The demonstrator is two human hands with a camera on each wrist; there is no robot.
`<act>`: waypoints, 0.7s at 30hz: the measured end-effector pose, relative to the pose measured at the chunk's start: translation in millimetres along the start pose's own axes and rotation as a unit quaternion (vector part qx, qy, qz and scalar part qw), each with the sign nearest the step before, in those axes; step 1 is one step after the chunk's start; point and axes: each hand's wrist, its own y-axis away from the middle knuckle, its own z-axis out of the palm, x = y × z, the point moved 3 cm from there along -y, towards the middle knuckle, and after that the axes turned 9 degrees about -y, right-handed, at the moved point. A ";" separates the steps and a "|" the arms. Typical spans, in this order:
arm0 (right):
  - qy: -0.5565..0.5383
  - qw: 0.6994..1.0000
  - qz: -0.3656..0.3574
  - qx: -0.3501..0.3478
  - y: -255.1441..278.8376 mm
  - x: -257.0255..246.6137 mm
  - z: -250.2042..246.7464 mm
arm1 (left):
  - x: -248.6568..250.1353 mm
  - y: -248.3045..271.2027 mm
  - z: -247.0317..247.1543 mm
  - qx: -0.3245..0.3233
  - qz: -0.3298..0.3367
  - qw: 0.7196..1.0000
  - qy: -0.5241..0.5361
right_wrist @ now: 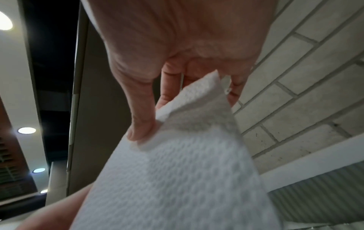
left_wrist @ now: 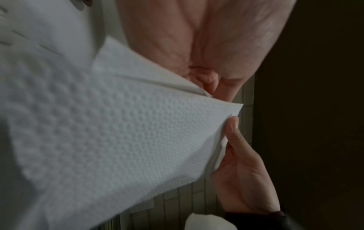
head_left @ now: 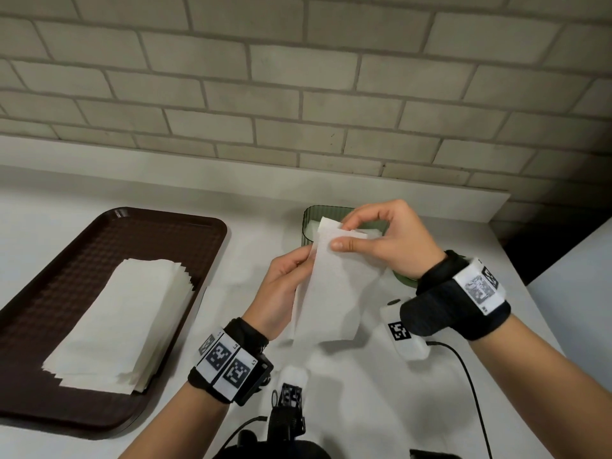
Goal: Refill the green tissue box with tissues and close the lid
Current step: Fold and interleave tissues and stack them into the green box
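Mid-refill: both hands, left (head_left: pixel 281 286) and right (head_left: pixel 381 240), pinch one tissue (head_left: pixel 334 293) above the green box (head_left: pixel 309 223). Next: lower it in flat.

Likely cafeteria or canteen service counter: white countertop (head_left: pixel 364 392) against pale brick-pattern wall (head_left: pixel 298 77), brown plastic serving tray (head_left: pixel 49 326) bearing napkin stack (head_left: pixel 126 323), recessed ceiling lights (right_wrist: pixel 26 130) overhead.

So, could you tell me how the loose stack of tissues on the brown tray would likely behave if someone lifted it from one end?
The stack of tissues would probably sag; the tissue in the hands already hangs limp. Its fanned edges suggest sheets may slide apart. It is likely light for its size.
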 end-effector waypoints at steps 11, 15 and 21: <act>-0.040 0.997 0.012 0.068 -2.6 -0.1 -0.3 | 2.1 4.1 5.2 -0.010 -0.032 0.998 0.050; -0.051 0.997 -0.005 0.056 -2.7 -1.8 -0.4 | 6.3 3.2 6.1 -0.035 0.005 0.999 0.011; -0.069 0.988 0.023 0.134 -18.3 6.8 -34.2 | -3.1 -12.1 -16.0 -0.008 -0.041 0.991 -0.130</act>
